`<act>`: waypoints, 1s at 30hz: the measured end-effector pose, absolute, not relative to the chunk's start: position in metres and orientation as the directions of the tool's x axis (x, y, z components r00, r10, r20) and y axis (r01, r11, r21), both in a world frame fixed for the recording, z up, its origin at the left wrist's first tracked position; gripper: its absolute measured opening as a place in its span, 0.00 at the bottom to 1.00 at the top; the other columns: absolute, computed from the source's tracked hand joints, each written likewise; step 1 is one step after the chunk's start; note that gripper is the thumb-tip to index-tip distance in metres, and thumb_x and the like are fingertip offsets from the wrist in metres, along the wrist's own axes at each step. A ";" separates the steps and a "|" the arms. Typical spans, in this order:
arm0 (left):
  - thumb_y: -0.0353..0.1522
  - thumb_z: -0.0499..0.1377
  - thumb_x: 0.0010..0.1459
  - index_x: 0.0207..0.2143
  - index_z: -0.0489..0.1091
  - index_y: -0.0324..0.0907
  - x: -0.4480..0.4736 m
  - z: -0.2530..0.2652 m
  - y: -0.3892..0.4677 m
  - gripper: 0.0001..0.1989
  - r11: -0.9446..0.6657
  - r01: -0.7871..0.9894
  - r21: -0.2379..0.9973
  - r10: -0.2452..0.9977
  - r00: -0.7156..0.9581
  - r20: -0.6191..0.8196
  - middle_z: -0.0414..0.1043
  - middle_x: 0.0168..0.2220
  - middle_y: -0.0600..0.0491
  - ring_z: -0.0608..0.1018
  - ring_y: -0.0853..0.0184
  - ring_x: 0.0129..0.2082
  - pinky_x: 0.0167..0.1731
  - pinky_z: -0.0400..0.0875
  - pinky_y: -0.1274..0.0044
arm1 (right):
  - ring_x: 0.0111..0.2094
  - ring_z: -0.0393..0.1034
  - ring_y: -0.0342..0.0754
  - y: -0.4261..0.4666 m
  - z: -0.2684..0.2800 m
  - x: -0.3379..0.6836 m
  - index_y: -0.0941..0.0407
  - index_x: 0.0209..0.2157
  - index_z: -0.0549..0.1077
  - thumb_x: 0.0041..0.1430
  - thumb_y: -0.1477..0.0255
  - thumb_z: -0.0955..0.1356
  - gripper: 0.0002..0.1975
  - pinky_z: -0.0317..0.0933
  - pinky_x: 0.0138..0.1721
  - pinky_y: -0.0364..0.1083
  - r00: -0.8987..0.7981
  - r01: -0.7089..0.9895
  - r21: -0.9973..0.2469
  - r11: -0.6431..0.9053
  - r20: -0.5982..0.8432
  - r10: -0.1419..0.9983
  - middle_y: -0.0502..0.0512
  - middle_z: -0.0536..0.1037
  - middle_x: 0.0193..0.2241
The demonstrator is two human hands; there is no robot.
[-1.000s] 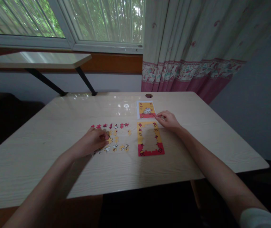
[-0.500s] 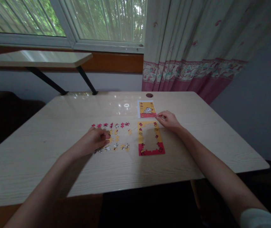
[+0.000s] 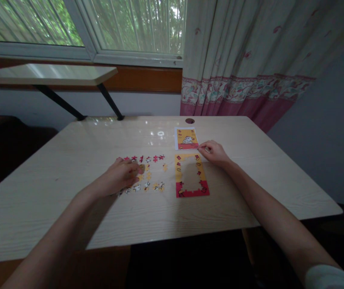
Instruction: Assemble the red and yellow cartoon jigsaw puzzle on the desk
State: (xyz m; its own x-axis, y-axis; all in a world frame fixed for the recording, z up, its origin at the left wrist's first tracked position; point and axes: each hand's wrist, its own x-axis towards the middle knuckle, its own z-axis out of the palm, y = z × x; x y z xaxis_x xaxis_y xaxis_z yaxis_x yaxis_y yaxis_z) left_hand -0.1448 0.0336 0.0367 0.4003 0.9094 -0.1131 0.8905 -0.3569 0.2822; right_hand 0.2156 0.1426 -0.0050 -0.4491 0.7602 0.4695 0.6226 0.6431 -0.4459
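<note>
My left hand (image 3: 120, 175) hovers low over several loose jigsaw pieces (image 3: 148, 175), fingers bent and the thumb apart from them; I see nothing held. Its fingertips are close to yellow pieces, and the hand covers part of the rows. Red pieces (image 3: 155, 159) line the far side, and white-and-yellow ones (image 3: 159, 186) the near side. My right hand (image 3: 215, 152) is closed in a pinch at the lower right corner of a picture card (image 3: 186, 138) with a white animal on it. Just below the card lies a red-and-yellow puzzle frame (image 3: 192, 193) with its middle open.
Everything lies on a pale wooden desk (image 3: 238, 208). A raised shelf (image 3: 69, 74) on dark struts stands at the back left. Near the rear edge is a round cable hole (image 3: 190, 121). A curtain (image 3: 220, 80) hangs behind, beside a window (image 3: 135, 28).
My left hand has shifted slightly right and its fingers reach further over the yellow pieces. My right hand stays at the card's corner; card and frame have not moved.
</note>
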 end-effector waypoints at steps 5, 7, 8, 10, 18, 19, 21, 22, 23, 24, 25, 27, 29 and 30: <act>0.33 0.55 0.51 0.33 0.71 0.44 -0.145 0.036 0.038 0.07 -0.382 0.890 0.250 0.897 0.422 -0.133 0.74 0.35 0.50 0.70 0.59 0.39 0.43 0.55 0.68 | 0.32 0.68 0.47 0.143 -0.004 0.216 0.57 0.33 0.76 0.57 0.70 0.65 0.07 0.59 0.34 0.46 -0.445 0.628 -0.446 0.637 0.466 0.765 0.55 0.78 0.30; 0.34 0.55 0.51 0.33 0.70 0.44 -0.146 0.035 0.041 0.07 -0.407 0.882 0.237 0.882 0.447 -0.148 0.73 0.35 0.50 0.69 0.59 0.39 0.42 0.56 0.69 | 0.32 0.68 0.47 0.143 -0.004 0.216 0.57 0.33 0.76 0.57 0.70 0.65 0.08 0.59 0.34 0.45 -0.445 0.629 -0.449 0.634 0.461 0.768 0.55 0.78 0.30; 0.34 0.55 0.51 0.33 0.69 0.43 -0.147 0.035 0.042 0.07 -0.420 0.879 0.226 0.875 0.458 -0.158 0.72 0.35 0.50 0.69 0.59 0.39 0.42 0.56 0.69 | 0.32 0.68 0.47 0.143 -0.005 0.216 0.57 0.33 0.76 0.57 0.70 0.65 0.08 0.59 0.34 0.45 -0.445 0.629 -0.451 0.633 0.459 0.769 0.55 0.78 0.30; 0.34 0.55 0.50 0.33 0.69 0.43 -0.148 0.035 0.045 0.07 -0.441 0.876 0.197 0.864 0.473 -0.170 0.71 0.36 0.51 0.69 0.60 0.39 0.41 0.56 0.70 | 0.33 0.68 0.47 0.143 -0.005 0.216 0.57 0.33 0.76 0.57 0.70 0.65 0.08 0.59 0.35 0.45 -0.444 0.630 -0.455 0.629 0.453 0.773 0.56 0.78 0.31; 0.35 0.56 0.51 0.32 0.67 0.43 -0.150 0.037 0.050 0.06 -0.507 0.842 0.184 0.830 0.534 -0.161 0.69 0.34 0.53 0.69 0.61 0.37 0.40 0.54 0.72 | 0.32 0.68 0.46 0.141 -0.003 0.216 0.57 0.33 0.76 0.57 0.70 0.65 0.09 0.58 0.35 0.44 -0.434 0.635 -0.470 0.613 0.439 0.787 0.55 0.78 0.31; 0.35 0.56 0.52 0.32 0.67 0.43 -0.150 0.037 0.050 0.06 -0.510 0.838 0.191 0.827 0.539 -0.157 0.70 0.34 0.53 0.69 0.61 0.37 0.40 0.54 0.73 | 0.32 0.67 0.46 0.141 -0.003 0.216 0.58 0.33 0.76 0.57 0.70 0.65 0.09 0.58 0.35 0.44 -0.435 0.634 -0.470 0.614 0.439 0.786 0.56 0.78 0.31; 0.36 0.56 0.52 0.32 0.67 0.43 -0.150 0.037 0.049 0.06 -0.511 0.835 0.201 0.826 0.542 -0.153 0.70 0.34 0.53 0.69 0.61 0.39 0.41 0.55 0.73 | 0.32 0.67 0.46 0.141 -0.003 0.216 0.58 0.33 0.76 0.56 0.70 0.65 0.09 0.58 0.35 0.44 -0.436 0.635 -0.471 0.612 0.435 0.787 0.56 0.78 0.31; 0.36 0.56 0.52 0.32 0.67 0.43 -0.149 0.038 0.048 0.06 -0.509 0.836 0.205 0.827 0.540 -0.152 0.71 0.35 0.52 0.69 0.61 0.39 0.41 0.55 0.72 | 0.32 0.67 0.46 0.141 -0.003 0.215 0.58 0.33 0.76 0.56 0.70 0.65 0.09 0.58 0.35 0.44 -0.435 0.636 -0.472 0.610 0.434 0.789 0.56 0.78 0.31; 0.35 0.56 0.52 0.32 0.68 0.43 -0.148 0.039 0.047 0.06 -0.504 0.838 0.209 0.829 0.537 -0.153 0.71 0.35 0.52 0.69 0.60 0.40 0.41 0.55 0.72 | 0.32 0.68 0.46 0.141 -0.003 0.215 0.58 0.34 0.76 0.56 0.70 0.65 0.09 0.58 0.35 0.44 -0.432 0.637 -0.474 0.608 0.434 0.791 0.56 0.78 0.32; 0.35 0.55 0.53 0.32 0.68 0.43 -0.148 0.041 0.046 0.06 -0.498 0.840 0.216 0.833 0.533 -0.151 0.72 0.36 0.52 0.69 0.60 0.41 0.42 0.56 0.72 | 0.32 0.68 0.46 0.141 -0.003 0.215 0.58 0.34 0.76 0.56 0.70 0.65 0.09 0.58 0.35 0.44 -0.430 0.637 -0.476 0.607 0.434 0.792 0.56 0.78 0.32; 0.35 0.54 0.53 0.33 0.69 0.43 -0.147 0.044 0.045 0.07 -0.488 0.843 0.227 0.839 0.525 -0.146 0.72 0.37 0.51 0.70 0.60 0.41 0.42 0.56 0.72 | 0.32 0.68 0.46 0.141 -0.003 0.215 0.58 0.34 0.76 0.56 0.70 0.65 0.09 0.58 0.35 0.44 -0.428 0.636 -0.477 0.606 0.435 0.792 0.56 0.78 0.32; 0.36 0.53 0.55 0.35 0.70 0.43 -0.148 0.050 0.042 0.10 -0.454 0.857 0.246 0.863 0.491 -0.117 0.73 0.38 0.50 0.70 0.61 0.39 0.43 0.57 0.71 | 0.32 0.68 0.46 0.141 -0.003 0.215 0.58 0.34 0.76 0.56 0.70 0.65 0.09 0.58 0.35 0.44 -0.427 0.635 -0.479 0.605 0.436 0.793 0.56 0.78 0.32; 0.38 0.51 0.56 0.36 0.71 0.43 -0.154 0.057 0.039 0.12 -0.403 0.880 0.250 0.898 0.433 -0.076 0.74 0.36 0.51 0.70 0.62 0.37 0.43 0.57 0.70 | 0.32 0.67 0.46 0.141 -0.003 0.216 0.58 0.34 0.76 0.56 0.70 0.65 0.09 0.58 0.34 0.44 -0.428 0.633 -0.481 0.606 0.435 0.793 0.56 0.78 0.31; 0.39 0.50 0.56 0.36 0.71 0.43 -0.159 0.060 0.038 0.14 -0.374 0.894 0.246 0.916 0.398 -0.053 0.74 0.34 0.51 0.70 0.62 0.36 0.43 0.58 0.70 | 0.32 0.67 0.46 0.141 -0.003 0.216 0.58 0.34 0.76 0.56 0.70 0.65 0.09 0.58 0.34 0.44 -0.430 0.631 -0.482 0.607 0.434 0.792 0.56 0.78 0.31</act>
